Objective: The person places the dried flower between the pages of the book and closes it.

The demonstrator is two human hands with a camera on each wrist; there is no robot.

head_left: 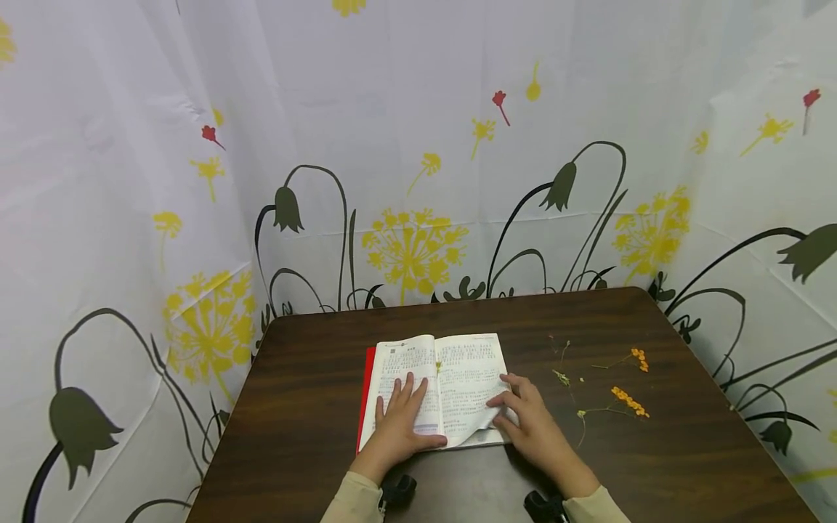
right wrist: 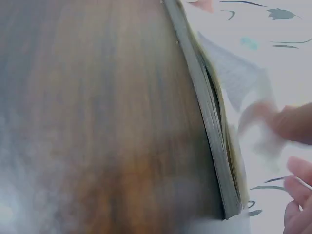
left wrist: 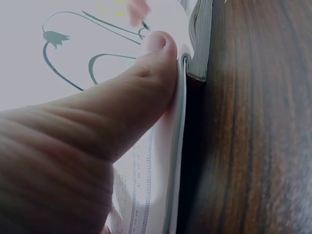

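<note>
An open book with white printed pages and a red edge at its left side (head_left: 458,392) lies on the brown wood-grain table (head_left: 307,407), apart from the back edge and somewhat nearer the left edge than the right. A small yellow-green sprig (head_left: 439,366) sits in its gutter. The left hand (head_left: 399,423) rests on the left-hand page, fingers spread wide, thumb stretched to the gutter's lower end. The right hand (head_left: 530,420) is at the right-hand page's lower outer corner, which curls up beside its thumb; its fingers are bent, but I cannot tell whether they pinch the paper. Between the book and the table's right edge lie two thin-stemmed orange flower clusters (head_left: 629,401) and some fine green stems (head_left: 561,378). Beyond the back edge hangs a white cloth printed with yellow and grey-green flowers (head_left: 392,109).
</note>
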